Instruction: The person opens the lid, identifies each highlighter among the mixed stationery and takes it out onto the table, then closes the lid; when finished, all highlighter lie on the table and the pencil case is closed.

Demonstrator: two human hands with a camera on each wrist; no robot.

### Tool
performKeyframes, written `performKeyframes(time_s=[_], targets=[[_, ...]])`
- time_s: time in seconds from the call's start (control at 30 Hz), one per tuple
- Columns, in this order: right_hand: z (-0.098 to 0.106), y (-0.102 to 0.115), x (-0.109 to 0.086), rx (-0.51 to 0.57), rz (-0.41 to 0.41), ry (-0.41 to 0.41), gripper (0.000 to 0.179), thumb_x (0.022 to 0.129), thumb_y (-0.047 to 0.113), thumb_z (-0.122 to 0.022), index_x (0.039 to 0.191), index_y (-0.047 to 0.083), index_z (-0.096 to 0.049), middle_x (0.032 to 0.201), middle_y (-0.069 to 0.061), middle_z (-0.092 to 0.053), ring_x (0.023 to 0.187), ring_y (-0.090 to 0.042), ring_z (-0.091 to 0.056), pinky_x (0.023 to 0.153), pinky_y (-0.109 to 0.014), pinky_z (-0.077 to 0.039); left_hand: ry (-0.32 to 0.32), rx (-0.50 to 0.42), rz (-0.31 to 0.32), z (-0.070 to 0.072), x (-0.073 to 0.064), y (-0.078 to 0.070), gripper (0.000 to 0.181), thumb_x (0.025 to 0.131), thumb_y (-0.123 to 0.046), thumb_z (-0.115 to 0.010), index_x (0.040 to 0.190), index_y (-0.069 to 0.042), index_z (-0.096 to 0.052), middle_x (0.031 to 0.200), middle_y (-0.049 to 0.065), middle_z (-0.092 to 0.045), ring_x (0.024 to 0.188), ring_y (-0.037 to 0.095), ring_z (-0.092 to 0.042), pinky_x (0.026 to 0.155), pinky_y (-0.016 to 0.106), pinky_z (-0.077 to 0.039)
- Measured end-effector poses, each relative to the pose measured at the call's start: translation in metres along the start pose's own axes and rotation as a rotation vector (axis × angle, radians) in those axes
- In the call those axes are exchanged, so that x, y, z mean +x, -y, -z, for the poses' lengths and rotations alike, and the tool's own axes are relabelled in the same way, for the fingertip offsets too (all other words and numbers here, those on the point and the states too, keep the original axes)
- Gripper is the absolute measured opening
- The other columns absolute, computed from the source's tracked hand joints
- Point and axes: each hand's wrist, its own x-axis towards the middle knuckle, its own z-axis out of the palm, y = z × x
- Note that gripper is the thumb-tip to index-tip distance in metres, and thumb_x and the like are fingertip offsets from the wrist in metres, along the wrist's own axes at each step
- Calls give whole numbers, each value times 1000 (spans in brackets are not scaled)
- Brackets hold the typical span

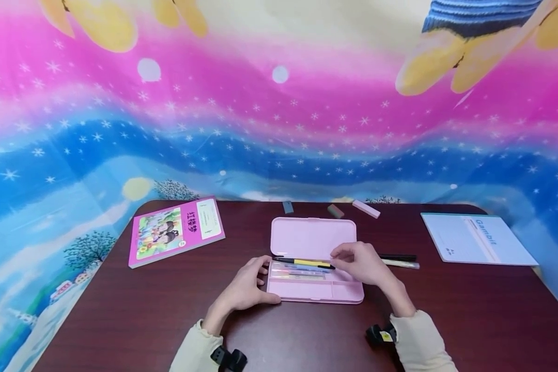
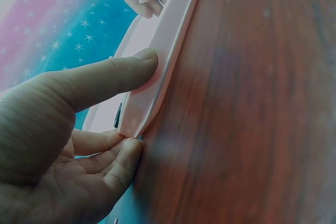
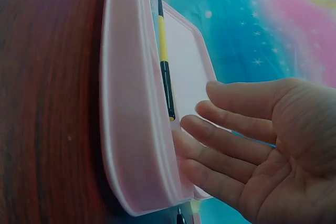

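Note:
A pink pencil case (image 1: 307, 298) lies with its lid (image 1: 313, 233) raised at the back. Inside are several slim pens (image 1: 302, 272), and a yellow-and-black pen (image 1: 309, 262) lies along the hinge side. My left hand (image 1: 246, 284) holds the case's left end, the thumb (image 2: 126, 72) against the front wall and the fingertips at the end corner. Over the right part of the case is my right hand (image 1: 360, 262), its fingers (image 3: 226, 140) loosely bent and holding nothing. In the right wrist view, they are close to the pen's end, apart from it.
Dark and clear-bodied pens (image 1: 400, 261) lie right of the case, partly hidden by the right hand. Behind the lid are a grey eraser (image 1: 287, 207), a small brown-and-green block (image 1: 336, 211) and a pale pink bar (image 1: 366, 208). A pink book (image 1: 176, 230) lies left, a notebook (image 1: 476, 237) right.

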Motion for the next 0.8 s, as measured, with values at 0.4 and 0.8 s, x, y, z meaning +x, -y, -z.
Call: performKeyframes(time_s=[0.4,0.8], targets=[[-6,7,0,-63,-21,8,7,82,8,-73,90,7,-73,81,0,-70,74,-12,-63,71,-34,-52,1,7,-19,1,1,-1,82,64,-22,-90,130,1,-47,113,11,-50,94,19,-52,77,29,-49],[-11,6,1,-57,-29,47,18,74,0,-78,87,7,-68,71,5,-58,67,-11,-50,64,-27,-45,3,-4,-9,1,1,-1,82,64,-22,-90,130,0,-47,113,10,-50,95,19,-51,77,29,-49]])
